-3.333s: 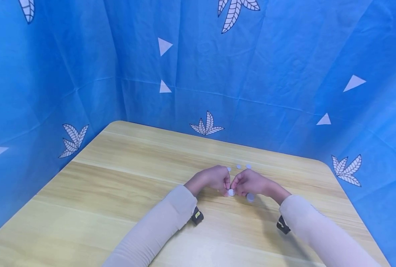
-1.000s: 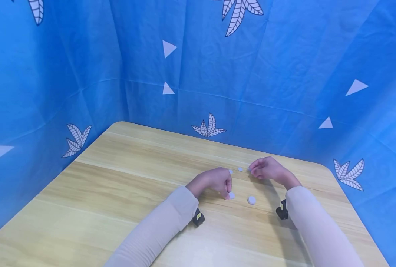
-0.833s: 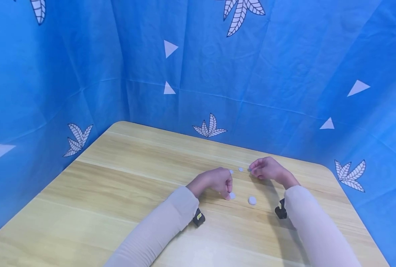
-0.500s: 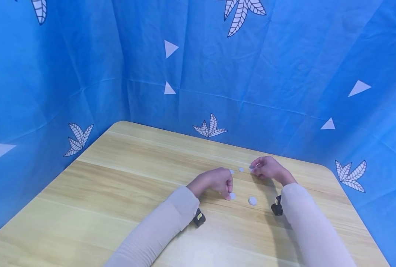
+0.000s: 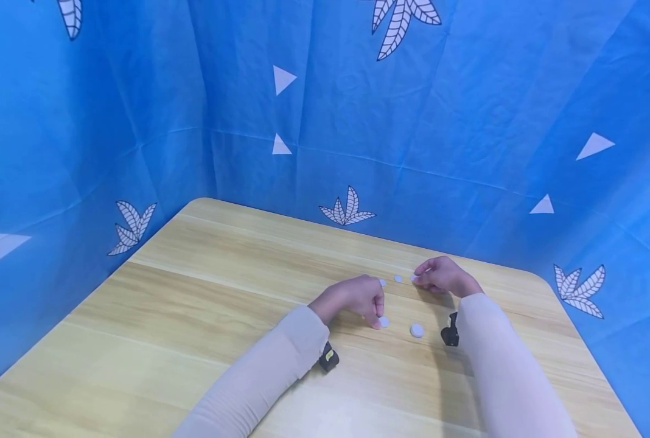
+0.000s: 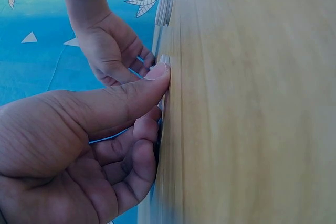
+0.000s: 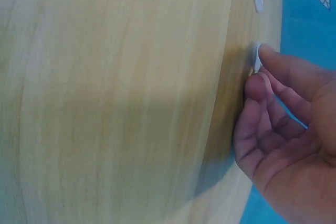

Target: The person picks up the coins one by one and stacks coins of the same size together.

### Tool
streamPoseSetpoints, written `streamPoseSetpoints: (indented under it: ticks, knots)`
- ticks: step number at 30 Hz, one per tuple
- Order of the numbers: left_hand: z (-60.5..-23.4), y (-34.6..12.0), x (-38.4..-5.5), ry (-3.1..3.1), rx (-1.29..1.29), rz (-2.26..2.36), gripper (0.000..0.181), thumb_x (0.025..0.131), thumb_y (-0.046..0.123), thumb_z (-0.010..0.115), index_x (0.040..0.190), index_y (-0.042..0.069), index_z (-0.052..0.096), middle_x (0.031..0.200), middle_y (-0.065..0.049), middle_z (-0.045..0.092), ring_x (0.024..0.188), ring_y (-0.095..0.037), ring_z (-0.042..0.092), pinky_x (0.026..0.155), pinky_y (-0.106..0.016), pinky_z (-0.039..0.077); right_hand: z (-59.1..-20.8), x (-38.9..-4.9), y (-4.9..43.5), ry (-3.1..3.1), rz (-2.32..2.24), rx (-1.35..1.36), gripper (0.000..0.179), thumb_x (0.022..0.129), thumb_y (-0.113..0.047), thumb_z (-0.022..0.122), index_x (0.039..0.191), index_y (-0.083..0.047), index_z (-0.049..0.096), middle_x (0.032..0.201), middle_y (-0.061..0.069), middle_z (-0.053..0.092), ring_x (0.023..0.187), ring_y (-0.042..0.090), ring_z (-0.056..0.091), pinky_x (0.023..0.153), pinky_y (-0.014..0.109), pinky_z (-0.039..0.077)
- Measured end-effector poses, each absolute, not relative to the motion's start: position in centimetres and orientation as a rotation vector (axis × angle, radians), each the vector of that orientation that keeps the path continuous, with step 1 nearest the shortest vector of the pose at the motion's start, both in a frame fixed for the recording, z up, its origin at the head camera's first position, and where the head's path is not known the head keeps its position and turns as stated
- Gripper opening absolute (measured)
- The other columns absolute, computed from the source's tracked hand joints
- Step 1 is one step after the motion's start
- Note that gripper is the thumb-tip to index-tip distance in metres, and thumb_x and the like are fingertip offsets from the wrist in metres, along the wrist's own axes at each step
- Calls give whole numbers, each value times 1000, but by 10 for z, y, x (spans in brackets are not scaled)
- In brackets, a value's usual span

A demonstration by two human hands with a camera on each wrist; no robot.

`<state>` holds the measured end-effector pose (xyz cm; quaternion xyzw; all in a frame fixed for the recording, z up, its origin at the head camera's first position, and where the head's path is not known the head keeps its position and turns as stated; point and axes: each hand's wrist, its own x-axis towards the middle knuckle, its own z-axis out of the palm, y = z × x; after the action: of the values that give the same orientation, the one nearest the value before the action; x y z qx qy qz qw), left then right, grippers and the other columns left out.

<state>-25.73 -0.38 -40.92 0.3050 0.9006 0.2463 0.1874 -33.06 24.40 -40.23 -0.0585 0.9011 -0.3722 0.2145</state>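
Several small round white discs lie on the wooden table. My left hand (image 5: 358,297) rests at the table and holds a low stack of discs (image 5: 384,322) at its edge, thumb tip against it. In the left wrist view the thumb (image 6: 152,74) covers most of that stack (image 6: 165,58). Farther back, my right hand (image 5: 441,276) has thumb and index finger at the edge of a single white disc (image 7: 256,57). The disc is partly hidden by the thumb, and the other fingers curl beneath the palm.
A taller stack of white discs (image 5: 416,330) stands between the hands, toward the front. Two single discs, one in the middle (image 5: 398,278) and one at left (image 5: 382,282), lie in the back row. A blue patterned curtain (image 5: 358,121) borders the table (image 5: 221,274).
My right hand has left the low stack beside my left hand and moved back and right to the rightmost single disc. The left hand has stayed at its stack.
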Motion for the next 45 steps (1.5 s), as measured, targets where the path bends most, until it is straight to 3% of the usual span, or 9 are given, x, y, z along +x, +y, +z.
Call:
streamPoseSetpoints:
  ticks: [12,29,38,45]
  knots:
    - [-407,-3,-255,2529,838,702,16,71,22,84,74,19,68,76,10,63,70,-7,55,64,-21,47,-404,-333,245,2463,-1028,-154,27,89,-7,64,111,3,53,74,6,54,62,14,44,53,26,39]
    - [-406,-2,-253,2545,832,675,16,71,22,84,75,18,69,75,10,63,71,-7,54,64,-20,46,-403,-330,246,2461,-1054,-241,26,84,-1,65,106,7,55,86,11,61,67,16,51,57,27,45]
    - [-407,-4,-255,2550,849,666,16,71,23,84,75,19,69,75,10,62,71,-7,54,64,-21,46,-396,-327,250,2437,-1116,-307,23,86,-1,63,107,7,58,96,14,64,85,22,61,77,34,53]
    - [-408,-3,-256,2550,863,664,16,72,23,84,75,20,69,75,10,63,72,-7,54,65,-21,46,-388,-317,245,2441,-1099,-374,23,82,1,65,105,7,60,93,15,65,82,26,61,76,40,54]
